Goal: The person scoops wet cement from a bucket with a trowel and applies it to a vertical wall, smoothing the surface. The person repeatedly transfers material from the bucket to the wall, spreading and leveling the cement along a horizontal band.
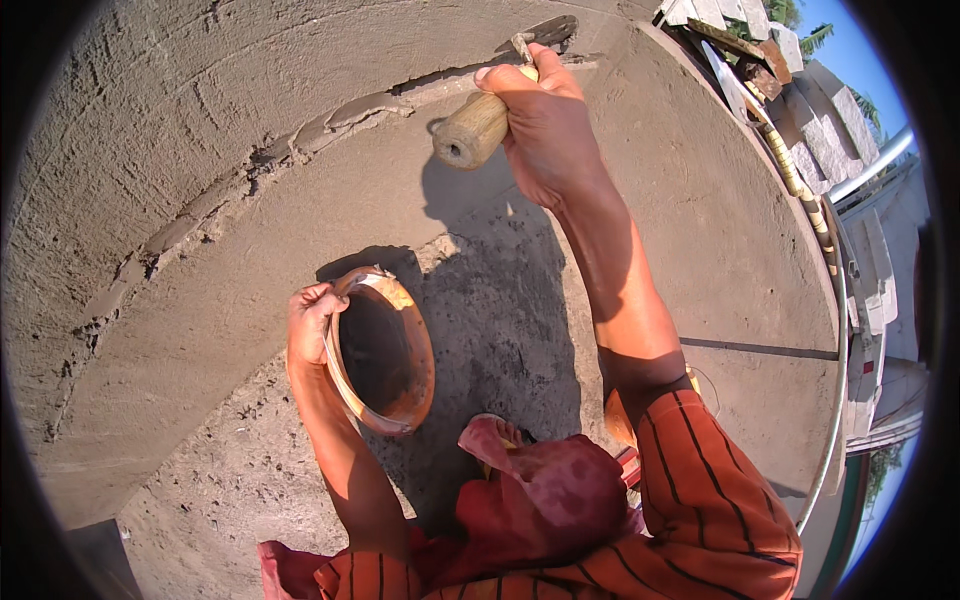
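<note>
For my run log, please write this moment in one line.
left hand: grips orange bowl by rim; right hand: grips wooden-handled trowel, blade at mortar wall; wall: ragged seam

The person wears a loose orange-red cloth shirt (pixel 620 575) patterned with thin dark stripes, spaced well apart. Its wide right sleeve (pixel 700 480) carries the stripes lengthwise from the hem — sunlit orange on the upper side, with the stripes curving across the folds. The striped orange-red left sleeve (pixel 365 575) shows only in part at the lower edge. Below the chest bunches a faded pinkish-red cloth (pixel 550 490), creased and mottled with darker blotches; whether it is trousers or a separate wrap cannot be told. Both forearms are bare — and so are the five-fingered left grip (pixel 312 315) and right grip (pixel 550 125).
</note>
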{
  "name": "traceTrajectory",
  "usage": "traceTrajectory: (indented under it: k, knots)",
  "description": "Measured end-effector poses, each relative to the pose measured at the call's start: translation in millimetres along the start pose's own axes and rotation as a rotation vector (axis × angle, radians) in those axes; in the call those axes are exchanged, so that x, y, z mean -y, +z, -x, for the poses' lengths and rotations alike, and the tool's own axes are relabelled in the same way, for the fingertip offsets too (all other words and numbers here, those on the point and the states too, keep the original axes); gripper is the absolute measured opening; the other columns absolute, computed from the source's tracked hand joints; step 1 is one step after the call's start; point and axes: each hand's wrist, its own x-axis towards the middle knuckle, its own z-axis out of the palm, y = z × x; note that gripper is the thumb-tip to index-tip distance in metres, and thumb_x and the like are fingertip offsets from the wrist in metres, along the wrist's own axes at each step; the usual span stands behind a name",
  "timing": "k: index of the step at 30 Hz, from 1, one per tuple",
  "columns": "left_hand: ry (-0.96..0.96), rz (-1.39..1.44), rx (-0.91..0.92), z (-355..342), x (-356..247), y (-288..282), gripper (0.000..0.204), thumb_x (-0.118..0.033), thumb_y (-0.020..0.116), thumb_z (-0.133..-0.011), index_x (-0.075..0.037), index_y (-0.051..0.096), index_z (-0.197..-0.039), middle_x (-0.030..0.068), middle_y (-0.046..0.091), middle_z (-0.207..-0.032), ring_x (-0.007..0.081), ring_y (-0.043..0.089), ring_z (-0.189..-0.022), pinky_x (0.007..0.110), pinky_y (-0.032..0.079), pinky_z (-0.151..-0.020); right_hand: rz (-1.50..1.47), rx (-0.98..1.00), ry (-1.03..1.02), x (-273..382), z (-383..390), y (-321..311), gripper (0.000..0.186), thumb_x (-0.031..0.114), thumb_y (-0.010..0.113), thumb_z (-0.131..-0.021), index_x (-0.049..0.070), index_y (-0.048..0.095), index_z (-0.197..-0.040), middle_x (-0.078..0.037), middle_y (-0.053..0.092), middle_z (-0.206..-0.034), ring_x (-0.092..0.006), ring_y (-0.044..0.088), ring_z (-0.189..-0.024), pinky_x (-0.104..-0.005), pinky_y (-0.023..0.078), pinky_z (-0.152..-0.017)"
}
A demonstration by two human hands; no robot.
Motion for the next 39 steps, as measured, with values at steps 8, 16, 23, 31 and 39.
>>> traceTrajectory:
  k: [8, 16, 23, 31, 39]
  knots:
    - [0.005, -0.044, -0.050, 10, -4, -1, 0.003, 0.001, 0.056, -0.068, -0.001, 0.058, -0.067, -0.0038, 0.051, -0.063, 0.0041, 0.041, -0.052, 0.020, 0.032, -0.050, -0.222, 0.021, -0.021, -59, 63, -47, 0.076, -0.006, 0.046, -0.073, 0.012, 0.018, -0.142, -0.008, 0.044, -0.102, -0.0152, 0.055, -0.069, -0.0309, 0.054, -0.057]
    - [-0.024, -0.073, -0.095, 20, -16, -32, 0.007, -0.009, 0.059, -0.067, -0.004, 0.057, -0.071, -0.0012, 0.054, -0.066, 0.0074, 0.048, -0.058, 0.021, 0.041, -0.060, 0.536, 0.873, 0.436, -195, 231, -96, 0.062, -0.005, 0.051, -0.071, 0.010, 0.034, -0.129, -0.002, 0.049, -0.083, -0.0118, 0.055, -0.070, -0.0228, 0.042, -0.055]
    - [0.014, -0.118, -0.081, 22, -18, -49, 0.009, -0.013, 0.055, -0.070, -0.004, 0.053, -0.072, 0.0027, 0.057, -0.067, 0.0111, 0.052, -0.057, 0.025, 0.048, -0.059, -0.152, -0.022, 0.874, -231, 217, -114, 0.036, 0.010, 0.053, -0.082, 0.008, 0.043, -0.116, -0.004, 0.049, -0.079, -0.0146, 0.053, -0.057, -0.0294, 0.046, -0.047]
    - [0.005, -0.122, -0.058, 16, -13, -58, 0.012, -0.014, 0.057, -0.068, -0.003, 0.054, -0.072, 0.0053, 0.061, -0.071, 0.0132, 0.057, -0.059, 0.026, 0.050, -0.062, -0.202, -0.468, 0.915, -330, 206, -144, 0.031, 0.037, 0.041, -0.095, 0.007, 0.043, -0.102, -0.005, 0.046, -0.076, -0.0143, 0.049, -0.052, -0.0317, 0.045, -0.045]
    - [-0.008, -0.148, -0.073, 20, -20, -37, 0.010, -0.011, 0.057, -0.068, -0.002, 0.054, -0.071, 0.0009, 0.055, -0.067, 0.0085, 0.048, -0.058, 0.022, 0.045, -0.060, -0.325, -0.457, 0.867, -359, 146, -121, 0.026, 0.036, 0.042, -0.095, 0.010, 0.043, -0.094, -0.004, 0.046, -0.072, -0.0159, 0.048, -0.052, -0.0336, 0.044, -0.045]
